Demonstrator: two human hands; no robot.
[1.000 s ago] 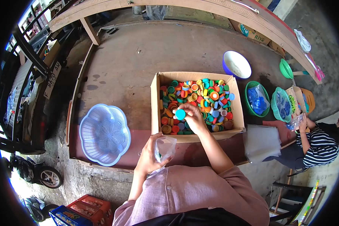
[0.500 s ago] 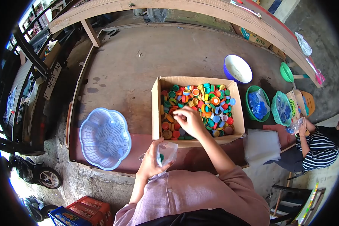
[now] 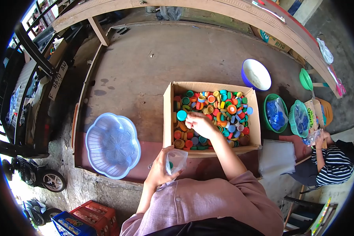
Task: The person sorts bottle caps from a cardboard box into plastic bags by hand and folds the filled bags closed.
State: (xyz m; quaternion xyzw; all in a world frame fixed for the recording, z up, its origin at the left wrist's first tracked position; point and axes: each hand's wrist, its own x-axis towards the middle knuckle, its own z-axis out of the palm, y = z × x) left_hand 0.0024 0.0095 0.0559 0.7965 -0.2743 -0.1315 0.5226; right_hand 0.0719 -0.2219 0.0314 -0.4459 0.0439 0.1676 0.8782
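Note:
A cardboard box [image 3: 212,86] full of colourful plastic bottle caps [image 3: 234,118] stands on the table in front of me. Over its left part, my right hand [image 3: 201,125] is closed, with a teal bottle cap [image 3: 181,115] at its fingertips. Just below the box's near left corner, my left hand [image 3: 160,169] grips a clear plastic bag [image 3: 177,158], its mouth spread open. Something green, apparently a cap, shows inside the bag. A light blue flower-shaped plastic basket [image 3: 112,145] sits to the left.
Right of the box are a purple-and-white bowl [image 3: 257,74], green baskets [image 3: 268,128] with blue contents, and a stack of clear plastic bags [image 3: 278,159]. A person in a striped top [image 3: 334,165] handles a bag at the right. A wooden beam [image 3: 208,8] crosses the far side.
My right hand has come up slightly from among the caps, and a teal cap now shows at its fingers. My left hand still holds the bag. The whole view has shifted a little.

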